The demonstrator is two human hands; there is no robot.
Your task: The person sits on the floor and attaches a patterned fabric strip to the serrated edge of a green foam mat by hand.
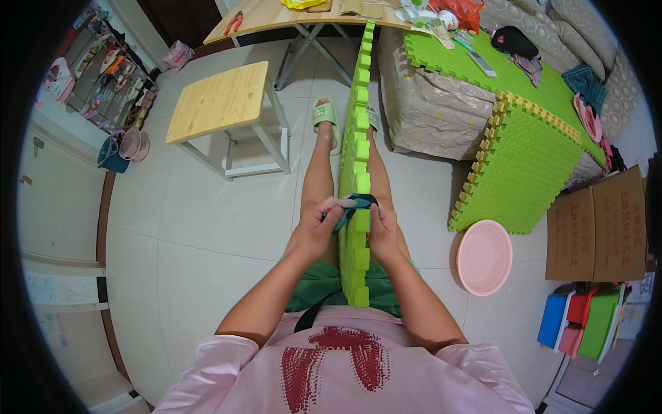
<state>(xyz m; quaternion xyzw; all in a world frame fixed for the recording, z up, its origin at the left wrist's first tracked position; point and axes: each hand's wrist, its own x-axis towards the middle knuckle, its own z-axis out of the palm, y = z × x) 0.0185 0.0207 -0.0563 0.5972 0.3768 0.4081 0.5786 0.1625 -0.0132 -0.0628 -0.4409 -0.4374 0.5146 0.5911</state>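
A green foam floor mat (360, 138) with a toothed, jigsaw-like edge stands upright on its side between my legs. A dark and teal cloth (362, 201) lies across its upper edge. On the mat's left side, my left hand (318, 226) is closed on the cloth, which shows around the fingers. Over on the right side, my right hand (384, 226) pinches the cloth's other end, its thumb near the mat's edge. The mat hides part of the cloth and some of the right hand's fingers.
A wooden-topped stool (219, 103) stands ahead left, before a folding table (276, 21). Another green mat (527, 162) leans against the covered sofa (427, 103). To the right are a pink basin (485, 258), a cardboard box (596, 228) and coloured bins (578, 321).
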